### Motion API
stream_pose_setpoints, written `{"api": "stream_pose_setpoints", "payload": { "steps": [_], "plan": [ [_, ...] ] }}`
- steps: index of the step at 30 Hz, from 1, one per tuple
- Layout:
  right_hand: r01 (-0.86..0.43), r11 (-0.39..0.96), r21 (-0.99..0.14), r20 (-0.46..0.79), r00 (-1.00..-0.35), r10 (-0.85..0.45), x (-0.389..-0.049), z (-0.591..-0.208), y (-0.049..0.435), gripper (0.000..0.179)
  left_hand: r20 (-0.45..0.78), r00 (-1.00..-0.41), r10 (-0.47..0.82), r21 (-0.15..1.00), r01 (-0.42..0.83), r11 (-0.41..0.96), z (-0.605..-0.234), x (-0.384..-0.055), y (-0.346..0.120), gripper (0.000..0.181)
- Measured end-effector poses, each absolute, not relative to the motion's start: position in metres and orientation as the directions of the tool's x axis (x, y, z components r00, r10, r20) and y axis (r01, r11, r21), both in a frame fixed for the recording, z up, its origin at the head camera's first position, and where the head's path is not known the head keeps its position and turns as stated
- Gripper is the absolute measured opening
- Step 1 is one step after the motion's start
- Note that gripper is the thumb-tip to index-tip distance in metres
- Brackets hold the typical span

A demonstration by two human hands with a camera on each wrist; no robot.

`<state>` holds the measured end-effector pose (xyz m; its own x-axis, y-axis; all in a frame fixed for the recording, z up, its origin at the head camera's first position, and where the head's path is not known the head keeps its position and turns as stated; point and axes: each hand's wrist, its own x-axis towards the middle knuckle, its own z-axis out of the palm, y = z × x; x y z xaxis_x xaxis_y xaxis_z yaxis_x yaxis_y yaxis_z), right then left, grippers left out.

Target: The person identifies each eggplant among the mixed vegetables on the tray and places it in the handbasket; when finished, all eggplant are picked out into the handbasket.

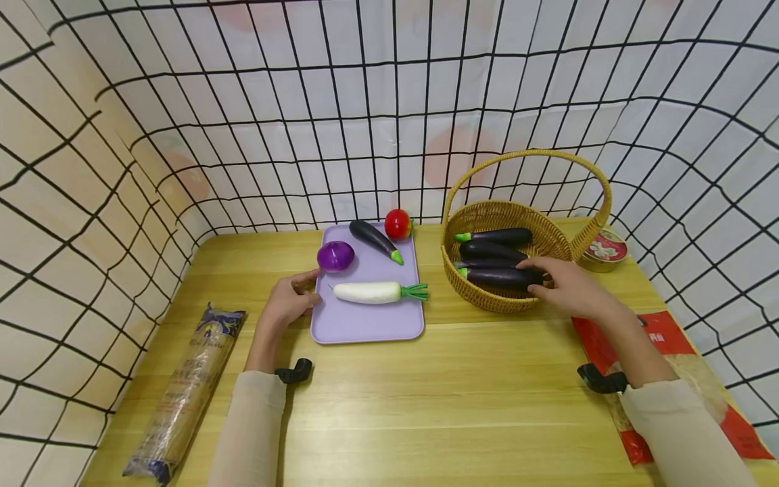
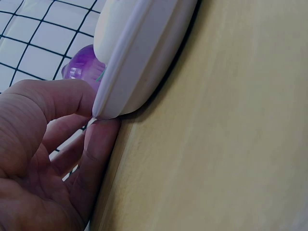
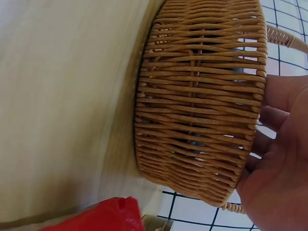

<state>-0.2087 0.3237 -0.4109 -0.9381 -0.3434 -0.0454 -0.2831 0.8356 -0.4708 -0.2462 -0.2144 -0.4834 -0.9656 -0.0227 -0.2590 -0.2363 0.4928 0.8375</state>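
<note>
My left hand (image 1: 289,297) pinches the left rim of a lilac tray (image 1: 365,328); the left wrist view shows thumb and finger meeting at the tray's edge. On the tray lie a purple onion (image 1: 336,256), an eggplant (image 1: 371,237), a red tomato (image 1: 398,224) and a white radish (image 1: 368,292) with green leaves. My right hand (image 1: 566,287) reaches over the rim of a wicker basket (image 1: 487,297). Its thumb and fingers grip the stem-less end of the nearest eggplant (image 1: 496,278). Several eggplants lie side by side in there. In the right wrist view the basket wall hides the fingertips.
A long clear pack of noodles (image 1: 182,392) lies at the left. Behind the basket on the right stands a round can (image 1: 605,250). A red bag (image 1: 669,338) lies under my right forearm. The basket's tall handle (image 1: 529,154) arches above it. White gridded cloth (image 1: 365,135) surrounds the table.
</note>
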Motion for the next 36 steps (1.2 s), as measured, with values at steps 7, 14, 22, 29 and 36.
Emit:
{"api": "stream_pose_setpoints", "payload": {
  "steps": [7,14,22,29,36],
  "plan": [
    [-0.306,0.840,-0.447,-0.059,-0.928,-0.369,-0.213,-0.408,0.319,0.041,-0.261,-0.965,-0.024,0.841,-0.239,0.485,-0.483,-0.245,-0.214,0.067],
    [-0.300,0.819,-0.490,-0.037,-0.931,-0.363,-0.213,-0.410,0.318,0.042,-0.269,-0.963,-0.031,0.841,-0.251,0.479,-0.484,-0.244,-0.215,0.066],
    [-0.251,0.763,-0.596,0.030,-0.956,-0.291,-0.211,-0.409,0.303,0.050,-0.263,-0.964,-0.027,0.844,-0.244,0.478,-0.484,-0.244,-0.216,0.066],
    [-0.251,0.666,-0.702,0.108,-0.963,-0.248,-0.213,-0.405,0.270,0.046,-0.262,-0.965,-0.021,0.846,-0.240,0.476,-0.483,-0.243,-0.217,0.067],
    [-0.220,0.531,-0.818,0.089,-0.961,-0.261,-0.217,-0.406,0.235,0.045,-0.245,-0.969,-0.012,0.852,-0.221,0.475,-0.483,-0.245,-0.216,0.066]
  ]
}}
